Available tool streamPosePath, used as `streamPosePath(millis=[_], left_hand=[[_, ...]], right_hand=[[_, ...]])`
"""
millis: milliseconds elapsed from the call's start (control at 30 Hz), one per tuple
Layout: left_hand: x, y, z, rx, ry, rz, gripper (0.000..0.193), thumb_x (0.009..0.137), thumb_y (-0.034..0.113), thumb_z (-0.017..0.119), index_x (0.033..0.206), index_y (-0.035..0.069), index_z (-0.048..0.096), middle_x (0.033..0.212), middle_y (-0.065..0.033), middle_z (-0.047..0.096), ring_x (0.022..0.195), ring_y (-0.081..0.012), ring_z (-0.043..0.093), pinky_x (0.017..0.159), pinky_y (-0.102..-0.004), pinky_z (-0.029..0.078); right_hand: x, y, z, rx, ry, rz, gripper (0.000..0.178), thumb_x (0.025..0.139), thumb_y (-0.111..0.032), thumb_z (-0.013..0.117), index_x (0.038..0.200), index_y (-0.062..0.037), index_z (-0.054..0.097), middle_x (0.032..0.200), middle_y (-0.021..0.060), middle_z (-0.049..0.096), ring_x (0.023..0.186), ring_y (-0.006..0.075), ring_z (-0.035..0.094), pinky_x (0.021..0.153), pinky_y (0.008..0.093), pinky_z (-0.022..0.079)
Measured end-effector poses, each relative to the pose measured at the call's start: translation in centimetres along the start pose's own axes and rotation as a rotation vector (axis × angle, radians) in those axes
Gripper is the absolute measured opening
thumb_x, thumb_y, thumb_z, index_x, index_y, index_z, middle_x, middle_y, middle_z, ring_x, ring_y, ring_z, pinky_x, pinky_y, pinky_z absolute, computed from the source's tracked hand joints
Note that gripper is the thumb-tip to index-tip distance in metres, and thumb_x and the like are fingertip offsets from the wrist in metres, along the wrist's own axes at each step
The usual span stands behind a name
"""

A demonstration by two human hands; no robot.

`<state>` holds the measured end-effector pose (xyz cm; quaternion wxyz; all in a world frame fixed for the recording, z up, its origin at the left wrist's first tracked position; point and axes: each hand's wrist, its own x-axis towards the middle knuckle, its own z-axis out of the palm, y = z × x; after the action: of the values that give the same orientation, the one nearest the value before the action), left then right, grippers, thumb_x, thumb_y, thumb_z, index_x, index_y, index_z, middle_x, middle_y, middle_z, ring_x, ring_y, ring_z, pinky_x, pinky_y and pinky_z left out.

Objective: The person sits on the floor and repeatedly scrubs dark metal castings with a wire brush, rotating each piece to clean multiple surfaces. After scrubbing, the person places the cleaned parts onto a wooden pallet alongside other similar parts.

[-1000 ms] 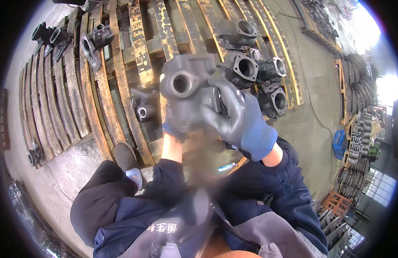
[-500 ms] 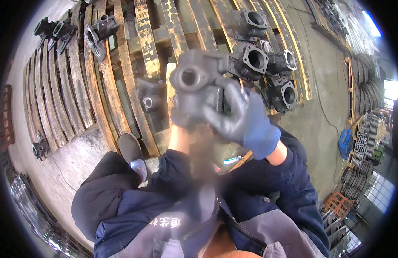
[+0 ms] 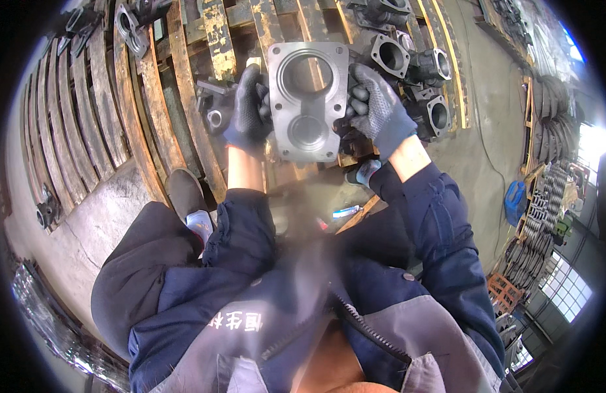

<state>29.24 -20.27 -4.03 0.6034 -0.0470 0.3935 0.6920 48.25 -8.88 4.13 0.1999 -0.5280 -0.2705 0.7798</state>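
A grey metal valve housing [image 3: 307, 108] is held up before me, its machined flange face turned toward me. The flange has one large through bore, a smaller round recess below it and several bolt holes. My left hand [image 3: 250, 108], in a dark coated glove, is closed round its left side. On the opposite side my right hand [image 3: 381, 105], gloved alike with a blue cuff, grips with curled fingers. The housing's back is hidden. Just left of my left hand, another dark casting [image 3: 213, 108] lies on the slats.
Worn wooden pallets [image 3: 185, 98] lie beneath. Several flanged castings [image 3: 440, 118] stand at the right, more [image 3: 129, 29] at the upper left. A small casting [image 3: 47, 208] sits on the left pallet's near corner. A blue container [image 3: 514, 203] and stacked metal parts [image 3: 535, 239] are far right.
The housing has turned so its flat flange face now shows instead of its body and side port. My right hand moved from its front to its right side; my left hand has come into view.
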Motion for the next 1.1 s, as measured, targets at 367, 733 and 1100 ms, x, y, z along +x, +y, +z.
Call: streamPosePath(millis=[367,733,1100], left_hand=[[3.6,-1.2,-6.0,0.126,0.235,0.068,0.023,0.082,0.027,0.079,0.087,0.010,0.065,0.069,0.0017,0.060,0.056,-0.0094,0.055,0.051,-0.0241,0.046],[2.4,3.4,-0.2,1.402,0.498,0.387,0.059,0.084,0.047,0.072,0.121,0.002,0.062,0.114,-0.0190,0.069,0.102,-0.0304,0.067,0.085,-0.0387,0.054],[-3.1,-4.9,6.8,2.439,0.038,0.103,0.065,0.090,0.036,0.050,0.147,0.008,0.040,0.146,-0.0166,0.049,0.140,-0.0303,0.040,0.122,-0.0465,0.008]], right_hand=[[8.0,10.7,-2.6,0.317,0.076,0.212,0.029,0.093,-0.030,0.061,0.117,-0.0148,0.055,0.090,0.0015,0.057,0.074,0.0141,0.054,0.066,0.0322,0.050],[7.4,8.9,-4.3,-1.006,-0.144,-0.431,0.037,0.094,-0.030,0.063,0.121,-0.0044,0.058,0.102,0.0109,0.066,0.082,0.0221,0.063,0.068,0.0408,0.054],[8.0,3.9,-12.6,-0.744,0.288,-0.040,0.032,0.095,-0.029,0.054,0.108,-0.0035,0.066,0.095,0.0113,0.068,0.075,0.0210,0.064,0.063,0.0340,0.053]])
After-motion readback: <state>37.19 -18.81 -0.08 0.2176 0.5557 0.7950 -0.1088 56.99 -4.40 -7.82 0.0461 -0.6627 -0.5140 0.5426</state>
